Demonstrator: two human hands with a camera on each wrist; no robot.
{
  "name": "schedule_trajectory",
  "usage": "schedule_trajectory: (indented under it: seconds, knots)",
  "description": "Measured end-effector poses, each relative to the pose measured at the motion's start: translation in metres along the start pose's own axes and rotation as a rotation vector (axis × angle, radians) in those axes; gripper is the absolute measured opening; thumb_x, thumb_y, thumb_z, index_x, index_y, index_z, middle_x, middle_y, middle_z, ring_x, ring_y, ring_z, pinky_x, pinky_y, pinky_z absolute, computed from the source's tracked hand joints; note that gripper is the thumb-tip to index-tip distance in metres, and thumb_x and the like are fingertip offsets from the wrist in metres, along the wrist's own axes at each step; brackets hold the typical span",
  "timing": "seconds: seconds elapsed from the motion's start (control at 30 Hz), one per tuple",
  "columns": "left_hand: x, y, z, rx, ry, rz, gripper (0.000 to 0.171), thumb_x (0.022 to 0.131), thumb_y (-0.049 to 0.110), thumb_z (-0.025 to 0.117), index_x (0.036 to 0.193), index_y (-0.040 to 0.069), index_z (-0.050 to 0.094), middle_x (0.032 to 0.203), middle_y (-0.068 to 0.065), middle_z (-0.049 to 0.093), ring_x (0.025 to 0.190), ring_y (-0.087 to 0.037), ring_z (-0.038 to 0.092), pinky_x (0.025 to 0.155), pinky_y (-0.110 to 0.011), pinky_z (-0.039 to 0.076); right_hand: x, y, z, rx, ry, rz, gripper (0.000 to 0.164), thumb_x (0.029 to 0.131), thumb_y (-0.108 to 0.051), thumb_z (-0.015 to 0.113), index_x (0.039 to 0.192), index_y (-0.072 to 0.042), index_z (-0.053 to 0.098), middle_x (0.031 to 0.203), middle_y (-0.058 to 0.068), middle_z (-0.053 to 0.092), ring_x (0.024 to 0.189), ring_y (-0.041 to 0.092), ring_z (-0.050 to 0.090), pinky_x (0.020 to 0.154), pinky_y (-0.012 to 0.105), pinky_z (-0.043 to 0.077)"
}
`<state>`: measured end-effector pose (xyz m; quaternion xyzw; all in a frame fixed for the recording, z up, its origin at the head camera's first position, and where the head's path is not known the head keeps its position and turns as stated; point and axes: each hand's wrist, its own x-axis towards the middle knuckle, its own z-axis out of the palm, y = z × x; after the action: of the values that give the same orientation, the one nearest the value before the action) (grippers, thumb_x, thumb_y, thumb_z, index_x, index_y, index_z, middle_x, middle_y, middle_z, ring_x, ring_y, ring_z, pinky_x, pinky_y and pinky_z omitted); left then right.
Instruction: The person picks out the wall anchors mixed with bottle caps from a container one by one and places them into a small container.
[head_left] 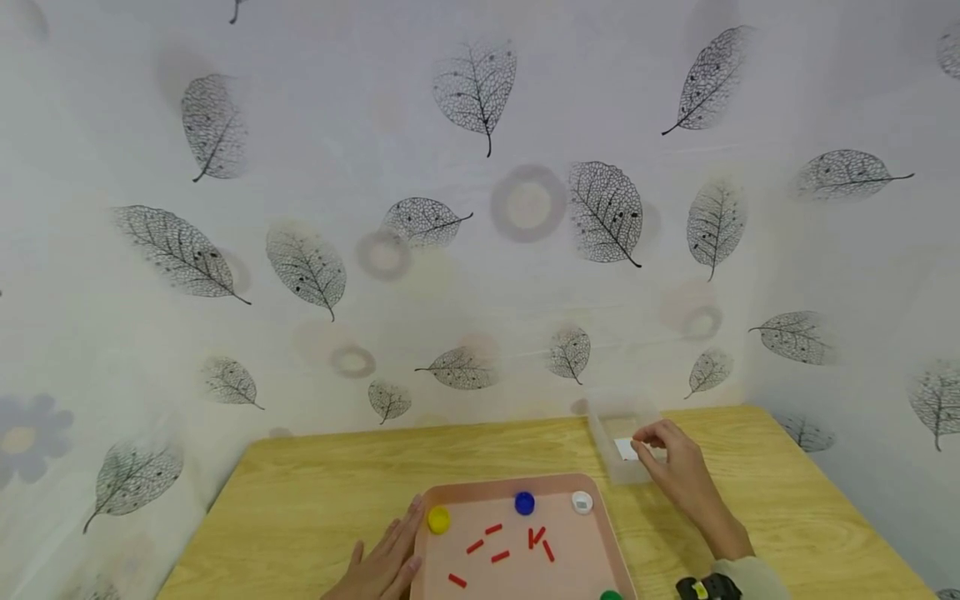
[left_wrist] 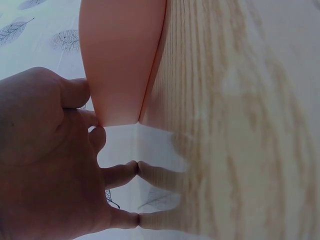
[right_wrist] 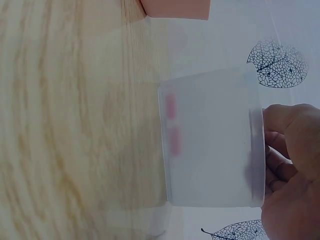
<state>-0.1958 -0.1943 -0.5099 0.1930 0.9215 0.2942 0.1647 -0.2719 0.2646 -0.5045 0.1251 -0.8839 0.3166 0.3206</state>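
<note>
At the right, my right hand (head_left: 678, 467) is over a translucent plastic box (head_left: 633, 473), thumb and forefinger pinching a small white card (head_left: 625, 449) at its edge. In the right wrist view this hand's fingers (right_wrist: 280, 165) bend over the box's rim, and blurred red pieces (right_wrist: 173, 140) show through its wall. My left hand (head_left: 382, 562) lies along the left side of a pink tray (head_left: 419, 542), fingers extended. From the left wrist, thumb and forefinger are at the tray's wall (left_wrist: 120, 55), while other fingertips reach the wooden table.
Inside the tray lie several short red sticks (head_left: 500, 557). Round caps sit near its edges: yellow (head_left: 438, 520), blue (head_left: 524, 502), white (head_left: 582, 502) and green (head_left: 611, 595). The wooden table (head_left: 315, 483) ends against a leaf-patterned wall (head_left: 480, 292) behind.
</note>
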Motion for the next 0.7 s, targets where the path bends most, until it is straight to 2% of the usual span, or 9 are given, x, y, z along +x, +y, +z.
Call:
schedule_trajectory:
  seconds: [0.17,0.3,0.53,0.7]
  knots:
    - [-0.001,0.000,0.000,-0.022,-0.012,-0.023,0.062,0.100,0.055,0.023,0.152,0.035,-0.004,0.159,-0.002,0.005,0.139,-0.046,0.014,0.086,-0.082,-0.003,0.001,-0.001,-0.001,-0.013,0.018,-0.023,0.012,0.080,-0.003,0.074,0.086,-0.010,0.067,0.086,-0.001,0.060,0.077,0.015,0.056,0.068,0.028,0.049]
    - [0.000,0.001,-0.001,-0.025,-0.013,-0.035,0.062,0.099,0.056,0.023,0.151,0.037,-0.004,0.159,0.001,0.004,0.140,-0.044,0.013,0.086,-0.082,-0.004,0.003,-0.007,-0.005,0.031,0.011,-0.007,0.009,0.082,-0.004,0.072,0.088,-0.010,0.067,0.089,-0.001,0.060,0.081,0.016,0.057,0.073,0.021,0.046]
    - [-0.005,0.005,-0.001,0.021,-0.007,0.006,0.060,0.101,0.053,0.021,0.152,0.033,-0.004,0.159,0.004,0.000,0.139,-0.042,0.014,0.087,-0.082,-0.001,0.007,-0.026,-0.015,0.071,-0.031,0.028,0.005,0.087,-0.012,0.070,0.091,-0.013,0.066,0.093,-0.002,0.061,0.086,0.016,0.057,0.077,0.022,0.046]
    - [-0.006,0.004,-0.002,0.001,-0.009,0.011,0.060,0.101,0.052,0.021,0.152,0.034,-0.005,0.159,0.006,-0.001,0.140,-0.043,0.013,0.086,-0.083,-0.003,0.009,-0.040,-0.018,0.086,-0.049,0.024,0.008,0.087,-0.015,0.071,0.094,-0.014,0.066,0.095,-0.003,0.061,0.086,0.015,0.057,0.076,0.026,0.047]
